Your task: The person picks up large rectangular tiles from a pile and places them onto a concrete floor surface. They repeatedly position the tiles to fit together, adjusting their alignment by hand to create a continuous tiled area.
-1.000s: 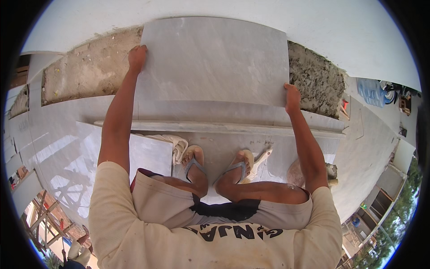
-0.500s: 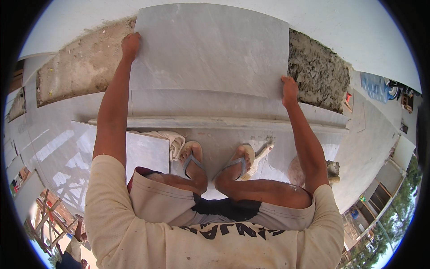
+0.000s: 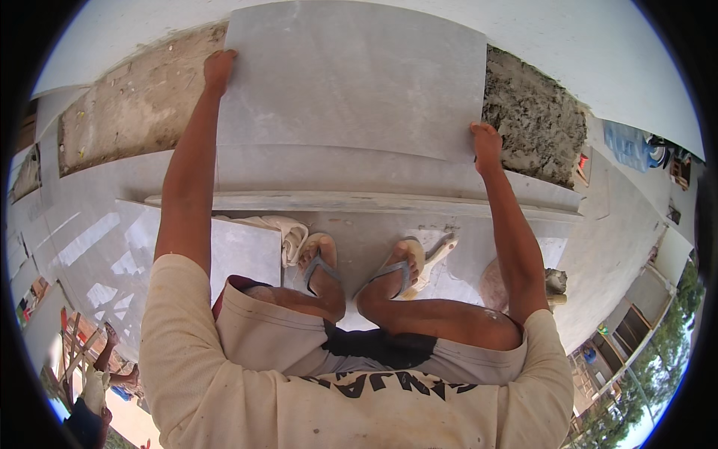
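A large grey floor tile (image 3: 351,82) lies over a strip of bedding against the white wall. My left hand (image 3: 218,71) is closed on its left edge, near the far corner. Farther down the opposite side, my right hand (image 3: 486,146) grips the right edge close to the near corner, its fingers partly hidden. Rough wet mortar (image 3: 532,112) shows to the right of the tile, and a drier sandy bed (image 3: 138,108) to the left. Both arms are stretched forward.
A long pale straightedge bar (image 3: 359,200) lies across the floor before my feet. Near my sandals are a crumpled cloth (image 3: 292,238), a wooden-handled brush (image 3: 434,269) and a loose tile (image 3: 250,254). Blue plastic bottles (image 3: 627,146) stand far right; another person (image 3: 93,389) is at lower left.
The tile has shifted slightly away from me toward the wall, with both hands still on its edges. The person at lower left shows more fully now.
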